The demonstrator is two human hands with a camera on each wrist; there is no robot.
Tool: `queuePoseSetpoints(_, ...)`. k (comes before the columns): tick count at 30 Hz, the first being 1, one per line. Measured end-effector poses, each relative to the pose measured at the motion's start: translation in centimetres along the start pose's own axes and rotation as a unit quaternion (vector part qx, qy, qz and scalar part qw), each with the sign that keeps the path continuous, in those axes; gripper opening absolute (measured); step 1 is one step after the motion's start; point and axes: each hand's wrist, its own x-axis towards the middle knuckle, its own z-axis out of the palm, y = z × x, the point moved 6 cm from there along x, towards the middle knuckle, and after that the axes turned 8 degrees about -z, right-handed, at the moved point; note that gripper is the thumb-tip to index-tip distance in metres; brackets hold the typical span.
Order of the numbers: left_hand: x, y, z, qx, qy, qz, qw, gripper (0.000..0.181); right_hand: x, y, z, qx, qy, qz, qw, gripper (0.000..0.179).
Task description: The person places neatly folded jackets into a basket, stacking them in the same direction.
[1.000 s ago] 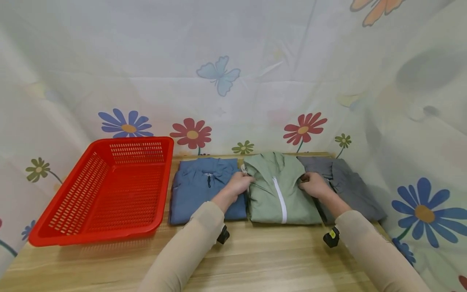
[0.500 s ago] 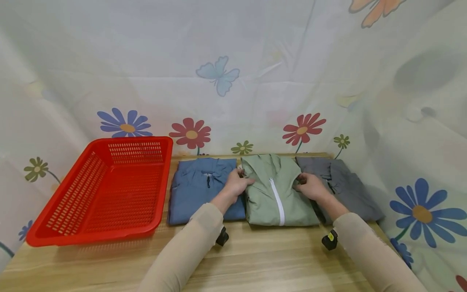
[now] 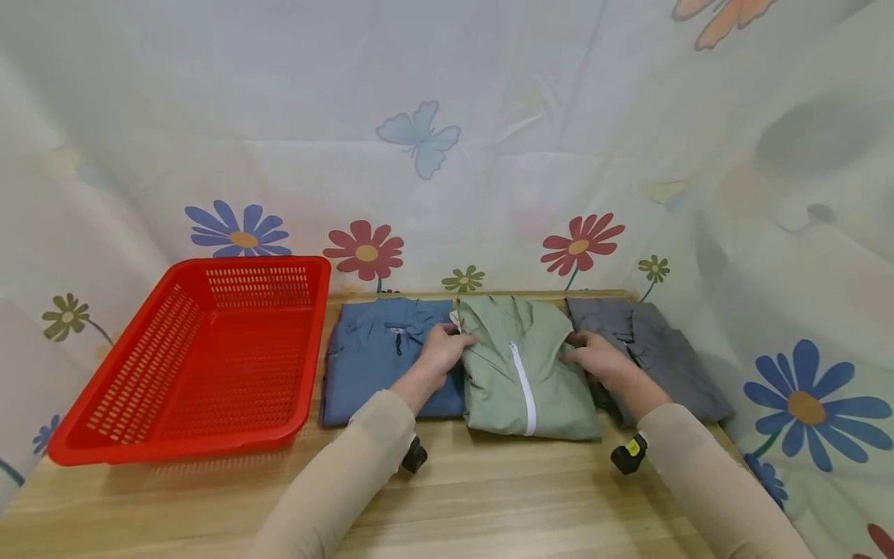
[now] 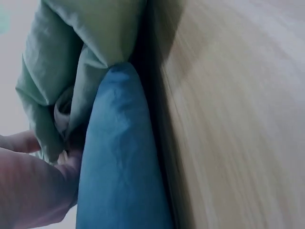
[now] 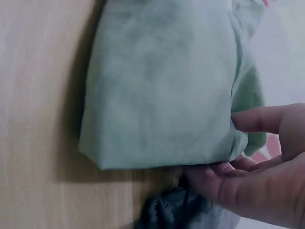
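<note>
A folded light green jacket (image 3: 552, 400) with a white zip lies in the middle of the row, both hands at its sides. My left hand (image 3: 440, 351) pinches its left edge near the collar, thumb on top; in the left wrist view the green cloth bulges over the folded blue jacket (image 4: 119, 157). At the opposite edge my right hand (image 3: 602, 359) grips the cloth, its thumb (image 5: 257, 118) above and fingers tucked beneath. The green jacket's near edge juts out past its neighbours toward me. To its right sits a folded dark grey jacket (image 3: 673, 361), partly behind my right hand.
A red slotted plastic basket (image 3: 209, 449) stands at the left of the wooden table (image 3: 489, 497), left of the blue jacket. Behind and at both sides hangs a white flower-printed cloth (image 3: 489, 202). Black wrist cameras sit under both sleeves.
The green jacket has shifted a little left and toward me, its near edge moving out past the others. Both hands have moved with it, the left one more.
</note>
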Motion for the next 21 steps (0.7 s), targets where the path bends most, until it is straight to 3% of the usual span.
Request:
queuePoseSetpoints(4, -0.1, -0.2, -0.1, 0.029, -0.041, -0.007, 0.9987, 0.061, 0.0, 0.8, -0.2, 0.114, -0.029, 0.021, 0.9928, 0.075)
queuePoseSetpoints(9, -0.3, -0.4, -0.3, 0.053, -0.058, -0.015, 0.9968, 0.06, -0.2, 1.2, -0.3, 0.169, -0.071, 0.026, 0.9827, 0.079)
queuePoseSetpoints(14, -0.5, -0.4, -0.3, 0.047, -0.056, -0.025, 0.997, 0.058, -0.5, 1.2, -0.3, 0.184, -0.078, 0.029, 0.9793, 0.083)
queuePoseSetpoints(21, -1.2, 0.6, -0.7, 0.029, -0.055, -0.018, 0.9979, 0.055, -1.3, -1.1, -0.5, 0.146, -0.056, 0.008, 0.9877, 0.08)
